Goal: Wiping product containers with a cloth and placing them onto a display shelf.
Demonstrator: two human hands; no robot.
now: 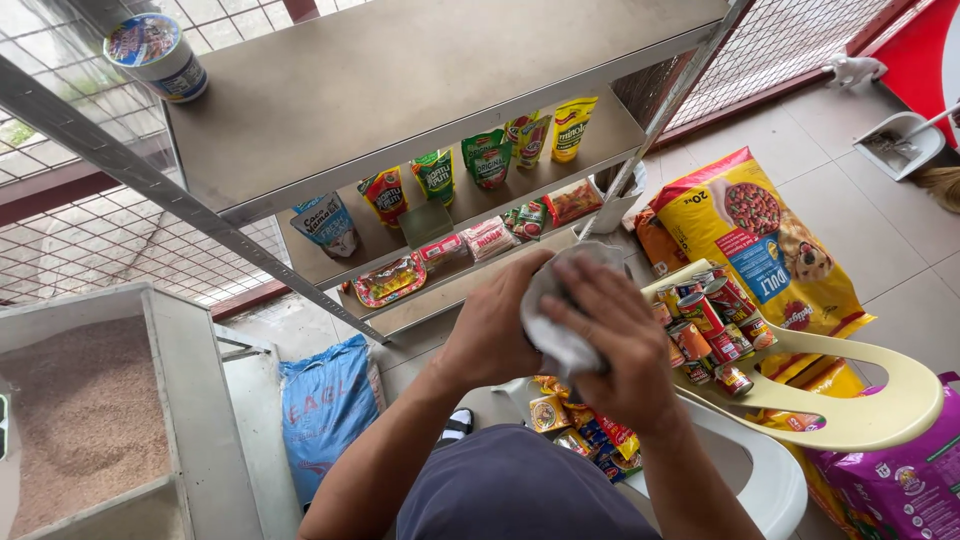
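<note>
Both hands are raised in front of me over a pale yellow plastic chair. My left hand and my right hand are closed together around a grey-white cloth; whether the cloth wraps anything is hidden. Below and right of the hands, several red tin cans stand on the chair seat. Colourful snack packets lie on a white chair under my forearms.
A grey metal shelf rack stands ahead with sauce pouches and flat packets on lower shelves, a cup on top. A yellow pet food bag, a purple bag, a blue sack and a grain bin surround me.
</note>
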